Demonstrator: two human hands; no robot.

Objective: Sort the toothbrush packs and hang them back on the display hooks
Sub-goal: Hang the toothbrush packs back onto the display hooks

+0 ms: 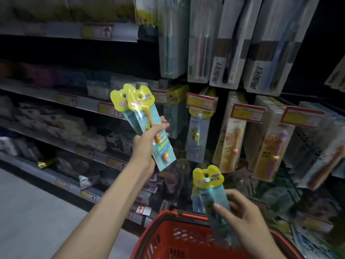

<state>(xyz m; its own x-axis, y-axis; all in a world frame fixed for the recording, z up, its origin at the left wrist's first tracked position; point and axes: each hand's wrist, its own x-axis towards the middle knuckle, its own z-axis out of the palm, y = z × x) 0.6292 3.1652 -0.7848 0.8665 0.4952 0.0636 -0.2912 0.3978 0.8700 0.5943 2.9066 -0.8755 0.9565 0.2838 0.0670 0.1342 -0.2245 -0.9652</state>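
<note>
Nearest the viewer, a red basket (168, 221) sits below both arms. Just above its far rim the right hand (246, 217) holds the blue packs (211, 186), at least two it seems. The fingers are curled round the lower part of the packs and the thumb lies across the front. The yellow header and its hanging hole stand clear above the fingertips, probably so the hole stays free for a hook.

Farther out and higher, the left hand (147, 143) grips the orange toothbrush packs (141, 113), two that overlap. The thumb crosses their front, the fingers wrap behind, and the yellow headers fan out well above the fingers. Keeping one kind in each hand looks like the sorting step. The raised pair is judged to be next for hanging.

Beyond the fingers of both hands, hanging packs (197, 131) fill the display under a price tag (202, 102). The hooks themselves are hidden behind such tags, so which hook is meant cannot be told. Tall packs (229, 53) hang in the row above, and blurred shelves (74, 101) run off to the left.
</note>
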